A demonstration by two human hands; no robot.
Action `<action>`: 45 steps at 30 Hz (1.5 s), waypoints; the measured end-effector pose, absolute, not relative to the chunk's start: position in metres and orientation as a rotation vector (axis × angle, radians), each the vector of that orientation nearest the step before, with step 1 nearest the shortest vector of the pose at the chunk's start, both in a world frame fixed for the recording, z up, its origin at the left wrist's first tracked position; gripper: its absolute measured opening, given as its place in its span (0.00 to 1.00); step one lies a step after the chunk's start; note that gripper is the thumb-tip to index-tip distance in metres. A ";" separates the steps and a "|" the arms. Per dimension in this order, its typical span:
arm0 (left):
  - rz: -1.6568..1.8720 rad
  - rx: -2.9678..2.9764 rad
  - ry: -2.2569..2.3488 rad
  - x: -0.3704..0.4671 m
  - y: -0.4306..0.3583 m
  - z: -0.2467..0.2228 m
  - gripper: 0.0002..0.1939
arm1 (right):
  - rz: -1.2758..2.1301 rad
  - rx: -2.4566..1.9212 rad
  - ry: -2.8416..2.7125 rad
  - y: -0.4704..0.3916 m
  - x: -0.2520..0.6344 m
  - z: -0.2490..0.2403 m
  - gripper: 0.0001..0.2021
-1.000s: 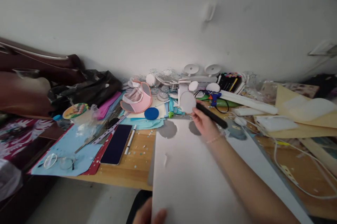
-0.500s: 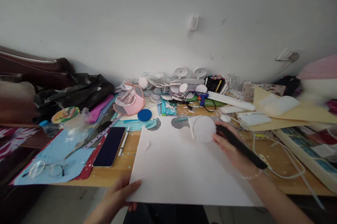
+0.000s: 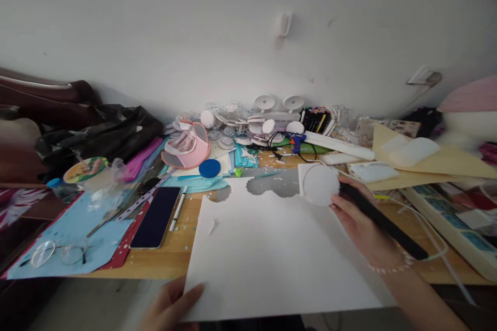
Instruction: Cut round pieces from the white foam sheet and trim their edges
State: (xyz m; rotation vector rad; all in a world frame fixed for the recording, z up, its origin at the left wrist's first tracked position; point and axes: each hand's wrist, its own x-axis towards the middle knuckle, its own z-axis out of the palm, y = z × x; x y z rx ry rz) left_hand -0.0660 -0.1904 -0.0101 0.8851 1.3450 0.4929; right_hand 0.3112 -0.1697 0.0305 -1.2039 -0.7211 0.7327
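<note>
A large white sheet lies over the table's front edge, with rounded bites cut from its far edge. My left hand grips its near left corner, thumb on top. My right hand is at the sheet's right side, closed around a long black-handled tool. By its fingertips a white disc rests over the sheet's far right part; whether the disc is joined to the black tool is unclear. A small white scrap lies on the sheet's left part.
Left of the sheet are a phone, a white pen, glasses on blue sheets and a plastic bottle. Behind are a blue disc, a pink visor and a glue gun. A power strip lies right.
My right hand, the black tool and the white disc have moved right, uncovering more of the cut far edge. The sheet has shifted slightly toward me, and a small green item now shows behind it.
</note>
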 end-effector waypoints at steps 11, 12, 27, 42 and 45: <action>0.652 1.776 1.625 -0.056 -0.169 0.038 0.19 | 0.641 -1.462 -1.214 -0.177 0.247 0.021 0.15; 0.789 1.749 1.468 -0.044 -0.167 0.042 0.19 | 0.687 -1.431 -1.234 -0.177 0.236 0.024 0.14; 1.008 0.645 0.862 -0.002 -0.156 0.055 0.22 | 0.321 -1.555 -2.019 -0.146 0.279 -0.018 0.17; 0.977 0.816 0.904 0.007 -0.165 0.046 0.26 | 0.989 -1.248 -1.636 -0.192 0.214 0.051 0.07; 0.967 0.879 0.874 0.008 -0.170 0.031 0.27 | 1.438 -1.157 -1.444 -0.200 0.180 0.061 0.13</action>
